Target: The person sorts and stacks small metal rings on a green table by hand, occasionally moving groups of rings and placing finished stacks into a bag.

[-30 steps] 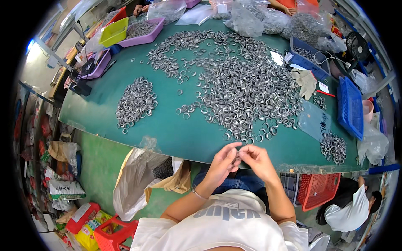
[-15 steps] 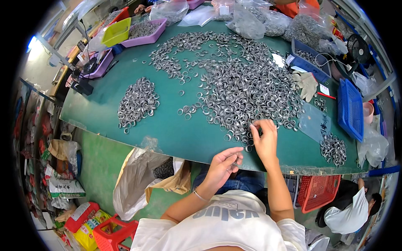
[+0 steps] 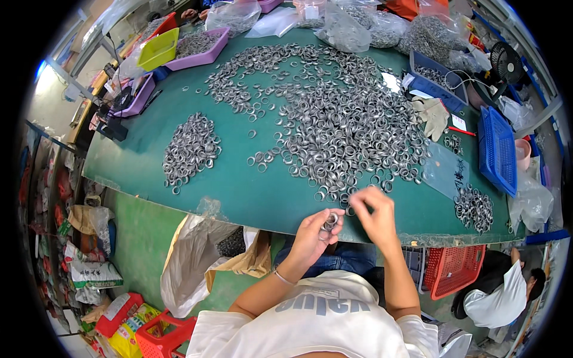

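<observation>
At the table's front edge my left hand (image 3: 310,240) is closed around a few grey metal rings (image 3: 329,222), which show between thumb and fingers. Just to its right, my right hand (image 3: 377,216) is bent over the near edge of a big heap of metal rings (image 3: 352,128). Its fingertips are smeared by motion, so whether they pinch a ring is unclear. Further left on the green table (image 3: 250,197) lies a smaller heap of rings (image 3: 192,149). Another small heap of rings (image 3: 473,209) sits near the right end.
At the right stand a blue basket (image 3: 498,152), a blue tray (image 3: 439,83), a fan (image 3: 506,62) and gloves (image 3: 431,116). Purple (image 3: 200,52) and yellow-green trays (image 3: 158,49) stand far left. An open sack (image 3: 194,262) and a red crate (image 3: 456,271) are below the front edge. A person (image 3: 501,295) crouches at right.
My left hand has turned, and rings now show in its grasp. The right hand has drawn back from the heap toward me and closer to the left hand. The view has shifted slightly.
</observation>
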A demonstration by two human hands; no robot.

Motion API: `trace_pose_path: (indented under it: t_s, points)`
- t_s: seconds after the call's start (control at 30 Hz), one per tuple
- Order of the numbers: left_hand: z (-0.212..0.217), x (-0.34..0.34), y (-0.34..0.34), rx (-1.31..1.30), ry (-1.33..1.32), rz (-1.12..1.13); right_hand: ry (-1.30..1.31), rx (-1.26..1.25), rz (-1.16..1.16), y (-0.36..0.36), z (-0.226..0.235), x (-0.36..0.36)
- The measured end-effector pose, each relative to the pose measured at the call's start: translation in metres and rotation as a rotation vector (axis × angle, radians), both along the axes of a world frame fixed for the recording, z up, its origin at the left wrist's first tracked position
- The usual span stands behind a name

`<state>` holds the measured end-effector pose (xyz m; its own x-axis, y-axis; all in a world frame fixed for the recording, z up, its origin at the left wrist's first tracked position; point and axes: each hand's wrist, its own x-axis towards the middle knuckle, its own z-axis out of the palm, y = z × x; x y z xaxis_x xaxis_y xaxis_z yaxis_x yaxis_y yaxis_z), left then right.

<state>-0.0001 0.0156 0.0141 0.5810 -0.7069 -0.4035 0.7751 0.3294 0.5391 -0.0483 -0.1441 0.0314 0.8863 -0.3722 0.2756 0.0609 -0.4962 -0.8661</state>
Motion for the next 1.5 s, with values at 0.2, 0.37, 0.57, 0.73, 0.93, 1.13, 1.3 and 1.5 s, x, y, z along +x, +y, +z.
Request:
trace_pose_path:
  t_s: [0.2,0.37,0.57,0.73,0.93,1.13,1.3,1.5]
  points:
    - [-0.010,-0.006,0.003,-0.055,0.045,-0.028,0.022,-0.564,-0.278,-0.003,-0.034,0.037]
    - [-0.010,-0.005,0.007,-0.002,-0.005,-0.027,0.122,0.178,-0.122,0.001,-0.013,0.013]
    - [0.003,-0.005,-0.005,0.131,-0.134,-0.065,0.131,-0.067,0.235,0.011,0.010,-0.018]
    - [-0.011,0.007,0.009,-0.009,-0.085,-0.247,0.048,-0.204,-0.018,-0.010,0.012,-0.001]
    - [0.004,-0.005,0.003,-0.015,0.014,-0.143,0.116,-0.680,-0.063,-0.033,-0.018,0.025]
    - [-0.012,-0.005,0.005,-0.095,-0.040,-0.048,0.075,0.038,0.048,-0.028,-0.019,-0.003]
    - [-0.008,-0.010,-0.005,0.042,-0.195,-0.040,0.122,0.258,0.304,0.007,0.003,-0.027]
    - [-0.008,-0.002,-0.003,-0.050,-0.058,-0.078,0.134,0.067,0.138,0.004,0.019,-0.016]
